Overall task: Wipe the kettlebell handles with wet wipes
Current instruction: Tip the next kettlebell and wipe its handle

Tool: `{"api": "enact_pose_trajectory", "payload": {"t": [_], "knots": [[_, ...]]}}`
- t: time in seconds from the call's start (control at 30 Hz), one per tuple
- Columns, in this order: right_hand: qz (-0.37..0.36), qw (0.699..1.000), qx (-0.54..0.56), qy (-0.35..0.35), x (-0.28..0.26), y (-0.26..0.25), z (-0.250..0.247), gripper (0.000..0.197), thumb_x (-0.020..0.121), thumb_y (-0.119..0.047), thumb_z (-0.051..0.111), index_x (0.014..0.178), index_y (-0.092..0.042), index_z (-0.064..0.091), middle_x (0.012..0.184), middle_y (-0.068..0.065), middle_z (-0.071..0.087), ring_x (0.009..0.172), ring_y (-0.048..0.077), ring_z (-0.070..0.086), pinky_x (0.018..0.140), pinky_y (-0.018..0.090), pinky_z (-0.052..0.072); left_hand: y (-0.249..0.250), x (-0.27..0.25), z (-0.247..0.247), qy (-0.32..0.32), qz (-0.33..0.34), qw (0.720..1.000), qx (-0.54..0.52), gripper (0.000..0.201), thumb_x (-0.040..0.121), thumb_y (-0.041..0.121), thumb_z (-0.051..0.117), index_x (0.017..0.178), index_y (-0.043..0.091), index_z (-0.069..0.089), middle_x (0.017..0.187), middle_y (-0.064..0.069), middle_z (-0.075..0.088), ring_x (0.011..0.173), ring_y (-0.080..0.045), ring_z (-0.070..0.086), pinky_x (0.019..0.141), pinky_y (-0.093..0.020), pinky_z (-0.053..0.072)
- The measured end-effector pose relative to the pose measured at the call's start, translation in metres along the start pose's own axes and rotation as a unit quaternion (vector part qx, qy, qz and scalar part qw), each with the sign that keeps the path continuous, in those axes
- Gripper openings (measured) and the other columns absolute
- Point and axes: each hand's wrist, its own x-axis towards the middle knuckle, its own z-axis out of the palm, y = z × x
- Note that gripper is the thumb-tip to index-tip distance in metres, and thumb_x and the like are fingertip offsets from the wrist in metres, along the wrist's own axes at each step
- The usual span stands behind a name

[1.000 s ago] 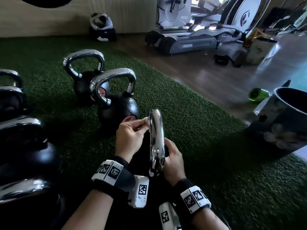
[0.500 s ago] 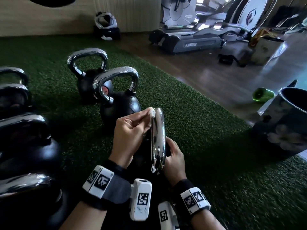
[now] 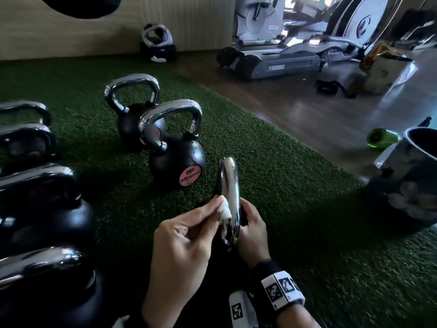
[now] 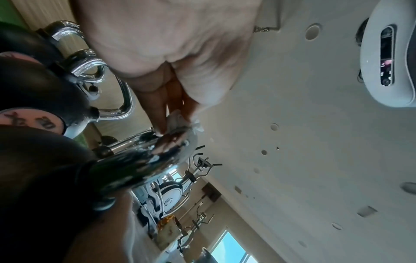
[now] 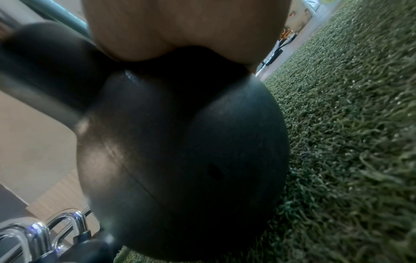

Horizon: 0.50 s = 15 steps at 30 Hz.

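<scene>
A black kettlebell [image 5: 180, 160] stands on the green turf right in front of me, its chrome handle [image 3: 229, 200] edge-on in the head view. My left hand [image 3: 186, 235] pinches a small white wet wipe [image 3: 223, 210] and presses it against the handle's left side, about halfway along. The left wrist view shows that wipe [image 4: 180, 122] bunched under the fingertips on the chrome bar [image 4: 144, 160]. My right hand [image 3: 254, 230] grips the kettlebell from the right, just below the handle, fingers curled around it; its palm [image 5: 180, 28] sits over the black ball.
Two more kettlebells [image 3: 176, 152] [image 3: 132, 110] stand ahead on the turf, several others [image 3: 40, 209] line the left. A dark patterned bin [image 3: 416, 176] and a green bottle [image 3: 380, 137] lie at the right. Exercise machines [image 3: 279, 55] stand on the wooden floor beyond.
My left hand has slid the wipe down the handle from its far top end towards me. The right hand stays on the kettlebell. My head has moved closer.
</scene>
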Motion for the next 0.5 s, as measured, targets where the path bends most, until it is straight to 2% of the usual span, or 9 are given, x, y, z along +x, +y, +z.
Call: {"api": "enact_pose_trajectory", "payload": {"t": [0.17,0.3,0.4,0.5], "knots": [[0.001,1.000,-0.003,0.012,0.001,-0.001,0.001,0.042,0.082,-0.043,0.077,0.122,-0.033,0.071,0.118,-0.016,0.071,0.111,0.000,0.066,0.101,0.038,0.055,-0.011,-0.005,0.000,-0.003,0.049,0.999,0.023,0.026,0.089,0.007,0.072,0.114,0.014,0.078,0.110,0.009,0.079,0.104,-0.005,0.074,0.090,-0.019,0.057],[-0.011,1.000,-0.009,0.001,0.000,-0.002,-0.001,0.041,0.083,-0.032,0.079,0.123,-0.037,0.069,0.121,-0.019,0.068,0.113,-0.009,0.061,0.103,0.026,0.051,-0.022,-0.032,0.000,0.021,0.058,0.998,0.028,0.028,0.087,-0.001,0.072,0.112,0.012,0.077,0.109,0.006,0.079,0.104,-0.011,0.075,0.091,-0.024,0.059],[-0.014,1.000,-0.001,-0.002,0.000,0.000,-0.002,0.043,0.083,-0.029,0.079,0.124,-0.037,0.069,0.123,-0.018,0.068,0.115,-0.009,0.060,0.102,0.021,0.049,-0.031,-0.039,0.002,0.035,0.092,0.994,0.047,0.030,0.087,0.002,0.070,0.115,0.010,0.076,0.112,0.007,0.079,0.105,-0.013,0.076,0.088,-0.027,0.061],[-0.013,1.000,0.002,-0.001,0.000,-0.002,-0.001,0.041,0.084,-0.027,0.080,0.118,-0.045,0.066,0.121,-0.020,0.067,0.113,-0.011,0.060,0.097,0.014,0.046,-0.035,-0.038,0.005,0.051,0.102,0.993,0.033,0.031,0.085,0.003,0.069,0.115,0.011,0.076,0.113,0.007,0.078,0.107,-0.014,0.075,0.090,-0.025,0.060]]}}
